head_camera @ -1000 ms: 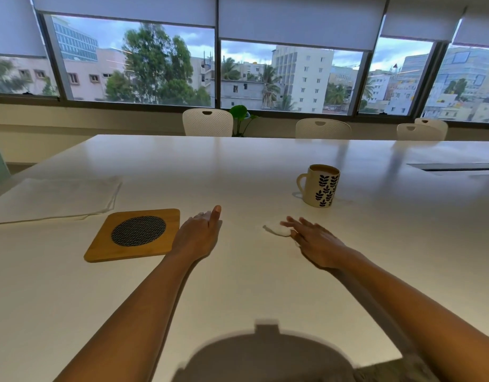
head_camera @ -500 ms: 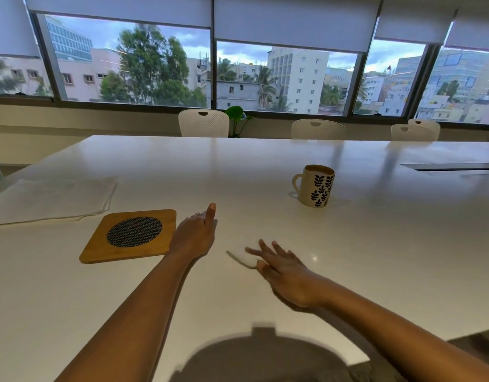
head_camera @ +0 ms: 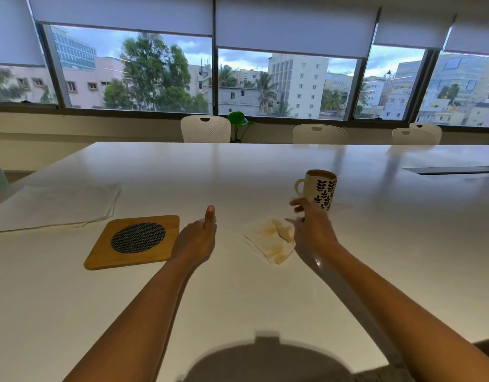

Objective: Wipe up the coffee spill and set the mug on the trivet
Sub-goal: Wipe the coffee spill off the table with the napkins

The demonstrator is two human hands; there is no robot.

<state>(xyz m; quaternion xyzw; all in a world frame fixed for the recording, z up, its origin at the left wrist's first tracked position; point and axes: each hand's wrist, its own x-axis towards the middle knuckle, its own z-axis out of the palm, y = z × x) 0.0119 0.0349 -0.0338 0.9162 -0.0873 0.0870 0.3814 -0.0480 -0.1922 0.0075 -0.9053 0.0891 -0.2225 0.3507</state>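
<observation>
A cream mug (head_camera: pixel 320 188) with a dark leaf pattern stands on the white table (head_camera: pixel 237 172), filled with coffee, its handle to the left. My right hand (head_camera: pixel 310 227) hovers just in front of the mug with fingers apart, holding nothing. A crumpled, coffee-stained tissue (head_camera: pixel 270 239) lies flat on the table just left of that hand. My left hand (head_camera: pixel 196 238) rests on the table with fingers curled and thumb up, beside the right edge of the square wooden trivet (head_camera: pixel 133 241) with its dark woven centre.
A folded white cloth (head_camera: pixel 53 205) lies at the far left of the table. A cable slot (head_camera: pixel 452 170) is set into the table at the far right. White chairs (head_camera: pixel 206 129) line the far edge under the windows.
My right hand slid the tissue toward me, then let it go and rose toward the mug. The tissue now lies stained on the table. My left hand stayed put.
</observation>
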